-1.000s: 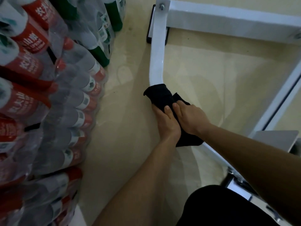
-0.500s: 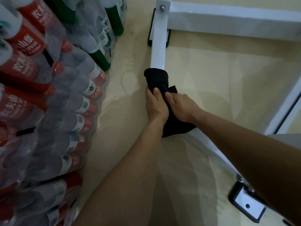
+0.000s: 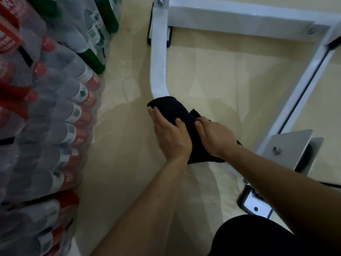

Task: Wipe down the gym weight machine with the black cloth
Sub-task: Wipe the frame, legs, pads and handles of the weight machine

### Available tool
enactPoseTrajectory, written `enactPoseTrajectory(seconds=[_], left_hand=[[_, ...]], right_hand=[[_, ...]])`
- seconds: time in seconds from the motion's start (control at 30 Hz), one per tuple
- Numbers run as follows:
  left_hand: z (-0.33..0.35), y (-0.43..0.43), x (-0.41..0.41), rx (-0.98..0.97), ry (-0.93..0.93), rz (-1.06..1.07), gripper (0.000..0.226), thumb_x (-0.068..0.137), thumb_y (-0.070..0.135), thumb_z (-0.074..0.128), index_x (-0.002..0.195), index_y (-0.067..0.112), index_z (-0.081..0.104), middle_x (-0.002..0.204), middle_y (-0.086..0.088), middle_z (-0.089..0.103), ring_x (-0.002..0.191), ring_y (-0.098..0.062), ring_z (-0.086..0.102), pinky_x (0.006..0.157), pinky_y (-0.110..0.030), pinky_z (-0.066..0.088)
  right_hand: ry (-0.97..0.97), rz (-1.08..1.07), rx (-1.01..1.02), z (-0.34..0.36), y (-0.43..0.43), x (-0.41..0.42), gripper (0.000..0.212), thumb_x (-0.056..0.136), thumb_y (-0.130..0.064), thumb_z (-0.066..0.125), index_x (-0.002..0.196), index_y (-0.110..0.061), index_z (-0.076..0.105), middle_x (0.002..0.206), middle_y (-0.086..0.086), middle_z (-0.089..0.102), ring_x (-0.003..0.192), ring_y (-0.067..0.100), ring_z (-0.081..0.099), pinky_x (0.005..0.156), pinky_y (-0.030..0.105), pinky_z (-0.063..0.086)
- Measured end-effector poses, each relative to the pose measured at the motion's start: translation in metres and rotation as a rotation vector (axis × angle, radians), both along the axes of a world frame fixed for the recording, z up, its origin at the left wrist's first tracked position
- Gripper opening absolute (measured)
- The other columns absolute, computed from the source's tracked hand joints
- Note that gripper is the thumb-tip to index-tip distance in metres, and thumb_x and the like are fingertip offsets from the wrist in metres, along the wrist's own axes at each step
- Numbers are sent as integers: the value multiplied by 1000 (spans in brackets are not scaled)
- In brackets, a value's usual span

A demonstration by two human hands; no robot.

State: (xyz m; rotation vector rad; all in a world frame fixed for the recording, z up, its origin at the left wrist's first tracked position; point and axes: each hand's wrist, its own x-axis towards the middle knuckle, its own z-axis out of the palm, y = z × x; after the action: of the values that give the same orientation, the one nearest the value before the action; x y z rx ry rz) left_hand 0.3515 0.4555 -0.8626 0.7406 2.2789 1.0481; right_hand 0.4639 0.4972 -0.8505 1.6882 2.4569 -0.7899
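Observation:
The weight machine's white frame tube (image 3: 158, 71) runs from a bolted foot at the top down to a bend. A black cloth (image 3: 175, 109) is wrapped over the tube at and below that bend. My left hand (image 3: 169, 137) holds the cloth's left side, fingers lying along it and thumb on top. On the right side, my right hand (image 3: 215, 137) grips the cloth with curled fingers. Cloth and hands hide the tube beneath them.
Shrink-wrapped packs of red-labelled water bottles (image 3: 55, 117) are stacked close on the left, with green-labelled ones (image 3: 96, 43) behind. A white crossbar (image 3: 239, 17), a diagonal bar (image 3: 295, 100), a grey bracket plate (image 3: 289, 145) and a metal foot (image 3: 254, 206) lie to the right. The floor is beige tile.
Both hands slid the cloth up onto the straight part of the tube, then back down towards me to the bend.

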Motion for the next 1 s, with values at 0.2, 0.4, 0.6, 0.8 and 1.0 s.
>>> enactPoseTrajectory(seconds=[0.2,0.4,0.6,0.8,1.0], left_hand=[[-13,14,-51,127,747,-862,35,98,29,43,119,14,66,129,-4,62,136,-27,45,118,-50,25],[-20,29,-56,142,964,-1038,30,101,31,40,100,15,65,99,-4,64,101,-28,55,113,-46,32],[-15,15,-6,144,947,-1154,36,103,33,32,97,16,63,95,-3,66,91,-28,56,100,-43,38],[-15,30,-28,234,971,-1318,34,104,34,34,95,16,60,89,-2,63,83,-25,55,83,-41,39],[-11,66,-92,254,980,-1348,34,104,30,35,86,13,57,80,-5,59,75,-28,53,77,-42,39]], right_hand=[[-116,78,285,-14,-32,-8,66,101,-55,33,144,-7,41,119,12,62,96,31,62,71,41,50],[-191,-27,347,-16,-40,-3,66,98,-62,36,136,-10,46,105,11,60,81,29,59,63,38,45],[-149,-70,390,-14,-63,33,50,100,-49,38,122,-7,55,98,9,59,81,27,54,74,37,39],[-158,-88,319,-7,-57,25,48,99,-49,30,115,-10,53,96,9,57,80,26,52,73,39,41],[-148,-41,274,-5,-19,-28,47,100,-55,24,103,-15,49,91,6,59,64,21,43,55,34,30]])
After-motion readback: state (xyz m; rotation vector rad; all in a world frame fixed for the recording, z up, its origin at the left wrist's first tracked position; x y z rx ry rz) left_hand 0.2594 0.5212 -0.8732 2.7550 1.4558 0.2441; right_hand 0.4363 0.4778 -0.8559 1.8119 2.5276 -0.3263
